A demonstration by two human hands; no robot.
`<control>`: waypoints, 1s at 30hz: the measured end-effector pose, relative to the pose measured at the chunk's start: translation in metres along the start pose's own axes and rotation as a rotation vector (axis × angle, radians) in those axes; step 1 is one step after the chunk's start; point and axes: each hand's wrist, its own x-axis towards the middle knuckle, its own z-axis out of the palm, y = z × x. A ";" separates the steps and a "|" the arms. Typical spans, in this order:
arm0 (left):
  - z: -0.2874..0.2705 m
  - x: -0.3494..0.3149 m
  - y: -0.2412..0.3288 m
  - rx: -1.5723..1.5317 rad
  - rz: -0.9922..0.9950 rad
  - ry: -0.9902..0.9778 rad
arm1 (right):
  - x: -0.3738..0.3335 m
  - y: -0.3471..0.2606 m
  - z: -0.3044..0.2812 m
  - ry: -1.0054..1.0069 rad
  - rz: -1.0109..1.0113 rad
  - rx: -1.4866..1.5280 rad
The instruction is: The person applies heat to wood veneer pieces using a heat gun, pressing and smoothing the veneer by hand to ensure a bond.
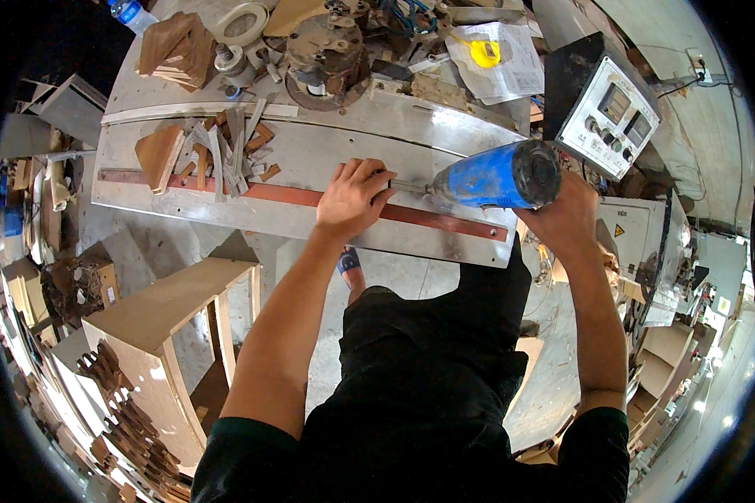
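I'm driving along the reddish strip (310, 197): my right hand (566, 214) wraps the blue power driver (486, 178), my left hand (352, 197) pinches its bit just ahead, pressing the strip down. Next I must keep the bit square.

Left hand (354, 199) pressed flat, fingers curled; right hand (562, 214) apparently gripping.
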 end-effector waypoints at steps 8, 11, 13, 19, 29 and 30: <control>0.001 0.000 0.001 -0.010 0.003 0.024 | -0.008 0.012 -0.007 0.012 0.009 -0.019; 0.000 0.000 0.002 0.004 0.001 0.021 | -0.011 0.014 -0.010 0.002 0.035 -0.055; -0.001 0.001 0.002 0.004 0.005 0.026 | -0.014 0.020 -0.012 -0.012 0.038 -0.094; -0.001 0.001 0.003 0.003 0.013 0.037 | -0.022 0.030 -0.018 -0.032 0.023 -0.130; -0.001 0.001 0.002 0.014 0.004 0.014 | -0.024 0.025 -0.025 -0.001 0.034 -0.118; -0.001 0.001 0.002 0.014 0.006 0.016 | -0.024 0.028 -0.023 -0.010 0.030 -0.128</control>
